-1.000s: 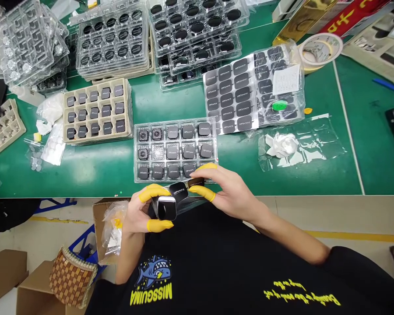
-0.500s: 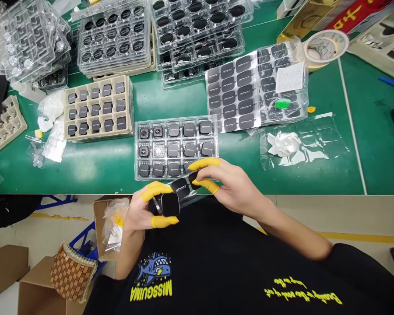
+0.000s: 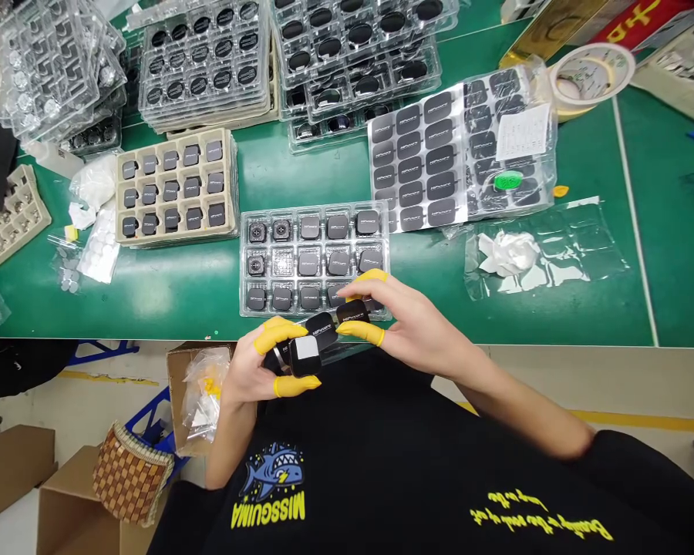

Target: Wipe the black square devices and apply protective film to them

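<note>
Yellow finger cots cover fingertips on both hands. My left hand (image 3: 248, 362) is closed around a black square smartwatch body (image 3: 306, 358), whose glossy face shows a pale patch. A strip of black "HiFuture" stickers (image 3: 322, 329) runs from behind the watch toward my right hand (image 3: 402, 320). Thumb and fingers of that hand pinch the strip's far end. Just beyond both hands lies a clear blister tray (image 3: 296, 247) of square watch pieces, most with black covers and several with their round-patterned backs showing. One slot in its middle row holds no watch. My right fingers hide the tray's near right corner.
A beige tray stack (image 3: 176, 240) stands left of the blister tray. Sticker sheets (image 3: 419, 166), partly bagged, lie to the right, near a tape roll (image 3: 593, 77) and a plastic bag with white paper (image 3: 509, 254). Clear tray stacks (image 3: 205, 65) line the back. An open carton (image 3: 179, 401) is below.
My right fingers have shifted along the strip, baring another black sticker. The watch face has gone from all dark to showing a pale patch. The view has shifted slightly.
</note>
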The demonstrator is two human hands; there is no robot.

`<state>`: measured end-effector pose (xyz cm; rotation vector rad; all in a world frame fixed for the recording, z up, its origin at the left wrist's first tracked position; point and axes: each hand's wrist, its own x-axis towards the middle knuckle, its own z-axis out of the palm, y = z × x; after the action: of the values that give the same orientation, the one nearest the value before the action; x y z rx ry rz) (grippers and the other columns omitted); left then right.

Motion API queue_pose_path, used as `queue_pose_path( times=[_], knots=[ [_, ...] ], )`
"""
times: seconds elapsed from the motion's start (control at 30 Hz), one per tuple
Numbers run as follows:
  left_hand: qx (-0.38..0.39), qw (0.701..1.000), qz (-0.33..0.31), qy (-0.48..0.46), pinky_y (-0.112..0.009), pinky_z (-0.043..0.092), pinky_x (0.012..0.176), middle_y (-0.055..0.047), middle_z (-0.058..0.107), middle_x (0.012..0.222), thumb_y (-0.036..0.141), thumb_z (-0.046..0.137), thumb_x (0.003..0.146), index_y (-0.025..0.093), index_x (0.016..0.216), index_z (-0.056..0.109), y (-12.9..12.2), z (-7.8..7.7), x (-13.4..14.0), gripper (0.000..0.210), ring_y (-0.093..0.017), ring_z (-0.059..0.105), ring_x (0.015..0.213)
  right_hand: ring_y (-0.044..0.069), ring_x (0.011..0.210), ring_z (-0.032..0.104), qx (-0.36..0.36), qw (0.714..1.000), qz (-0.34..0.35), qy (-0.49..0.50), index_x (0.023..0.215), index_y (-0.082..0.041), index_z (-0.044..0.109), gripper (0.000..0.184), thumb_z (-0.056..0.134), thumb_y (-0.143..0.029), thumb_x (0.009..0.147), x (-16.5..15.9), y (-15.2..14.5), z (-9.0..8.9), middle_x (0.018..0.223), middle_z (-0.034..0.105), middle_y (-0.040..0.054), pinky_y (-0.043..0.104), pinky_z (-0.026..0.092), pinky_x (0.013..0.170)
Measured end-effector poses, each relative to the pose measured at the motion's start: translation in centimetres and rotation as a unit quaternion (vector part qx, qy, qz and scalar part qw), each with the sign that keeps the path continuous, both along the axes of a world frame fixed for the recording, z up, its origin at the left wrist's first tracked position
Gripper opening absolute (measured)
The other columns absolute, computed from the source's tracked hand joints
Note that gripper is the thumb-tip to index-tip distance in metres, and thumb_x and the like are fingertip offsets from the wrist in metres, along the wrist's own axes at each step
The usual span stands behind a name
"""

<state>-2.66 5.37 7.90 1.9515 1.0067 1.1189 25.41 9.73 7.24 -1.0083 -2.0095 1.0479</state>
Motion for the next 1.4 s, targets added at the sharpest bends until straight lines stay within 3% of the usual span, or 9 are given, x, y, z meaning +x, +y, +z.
queue_pose_path(
  times=[0.3, 0.47, 0.63, 0.77, 0.87, 1.07, 1.2, 1.4],
  knots=[
    [-0.017, 1.0, -0.012, -0.002, -0.03, 0.066, 0.072, -0.006, 0.084, 0.095, 0.05, 0.099, 0.081, 0.021, 0.121, 0.078, 0.1, 0.3, 0.1, 0.054, -0.019, 0.08, 0.08, 0.024, 0.093, 0.073, 0.034, 0.999, 0.001, -0.024, 0.109, -0.027, 0.069, 0.001, 0.069, -0.027, 0.109, 0.2, 0.3, 0.5, 0.104, 0.078, 0.0046, 0.039, 0.056, 0.084],
    [-0.027, 1.0, -0.014, -0.007, -0.03, 0.067, 0.073, -0.006, 0.085, 0.097, 0.043, 0.103, 0.076, 0.021, 0.123, 0.078, -0.2, 0.0, 0.1, 0.057, -0.02, 0.08, 0.08, 0.025, 0.095, 0.074, 0.049, 0.998, 0.003, -0.042, 0.106, -0.028, 0.07, 0.01, 0.065, -0.02, 0.108, 0.3, 0.3, 0.5, 0.106, 0.08, 0.0054, 0.041, 0.057, 0.083],
    [-0.037, 0.999, 0.02, -0.013, -0.032, 0.067, 0.074, -0.007, 0.086, 0.097, 0.046, 0.105, 0.071, 0.021, 0.12, 0.081, -0.1, -1.6, -0.2, 0.059, -0.021, 0.081, 0.079, 0.031, 0.117, 0.072, 0.081, 0.997, -0.013, -0.015, 0.098, -0.03, 0.075, 0.014, 0.07, -0.018, 0.104, 0.0, 0.5, 0.5, 0.121, 0.078, 0.0084, 0.051, 0.061, 0.098],
    [-0.073, 0.994, 0.039, -0.067, -0.031, 0.066, 0.072, -0.008, 0.085, 0.094, 0.055, 0.103, 0.071, 0.019, 0.112, 0.084, 0.8, -3.7, -0.9, 0.058, -0.021, 0.08, 0.079, 0.033, 0.132, 0.068, 0.108, 0.993, 0.027, 0.048, 0.097, -0.033, 0.077, 0.017, 0.076, -0.018, 0.101, 0.3, 0.0, 1.1, 0.123, 0.078, 0.0065, 0.057, 0.06, 0.108],
    [-0.069, 0.989, 0.059, -0.114, -0.029, 0.065, 0.071, -0.009, 0.085, 0.094, 0.059, 0.101, 0.073, 0.018, 0.112, 0.085, 1.3, -4.7, -1.3, 0.059, -0.021, 0.081, 0.08, 0.034, 0.134, 0.068, 0.079, 0.991, 0.043, 0.095, 0.097, -0.034, 0.076, 0.009, 0.077, -0.028, 0.104, 1.1, -0.5, 2.2, 0.124, 0.078, 0.0068, 0.058, 0.062, 0.107],
    [-0.024, 0.993, 0.069, -0.094, -0.036, 0.068, 0.081, -0.009, 0.086, 0.103, 0.058, 0.102, 0.072, 0.021, 0.121, 0.084, 2.1, -5.4, -0.2, 0.064, -0.023, 0.082, 0.089, 0.037, 0.121, 0.075, -0.069, 0.99, -0.047, 0.112, 0.099, -0.032, 0.076, 0.015, 0.073, -0.044, 0.107, 1.3, 0.4, 6.1, 0.117, 0.079, 0.0101, 0.059, 0.066, 0.103],
    [0.029, 0.991, 0.062, -0.111, -0.039, 0.068, 0.084, -0.009, 0.086, 0.106, 0.061, 0.102, 0.071, 0.023, 0.128, 0.081, 2.5, -5.8, 1.2, 0.072, -0.025, 0.082, 0.093, 0.036, 0.12, 0.075, -0.11, 0.99, 0.019, 0.083, 0.099, -0.029, 0.076, 0.02, 0.072, -0.047, 0.108, -1.0, 2.1, 7.4, 0.118, 0.078, 0.011, 0.056, 0.067, 0.102],
    [0.063, 0.989, 0.082, -0.102, -0.039, 0.07, 0.084, -0.008, 0.086, 0.106, 0.065, 0.095, 0.08, 0.024, 0.134, 0.079, 2.1, -5.6, 1.6, 0.069, -0.025, 0.083, 0.093, 0.03, 0.119, 0.073, -0.129, 0.986, 0.097, 0.04, 0.097, -0.026, 0.073, 0.015, 0.069, -0.035, 0.109, -3.6, 3.4, 6.7, 0.123, 0.076, 0.0094, 0.047, 0.065, 0.102]
  ],
)
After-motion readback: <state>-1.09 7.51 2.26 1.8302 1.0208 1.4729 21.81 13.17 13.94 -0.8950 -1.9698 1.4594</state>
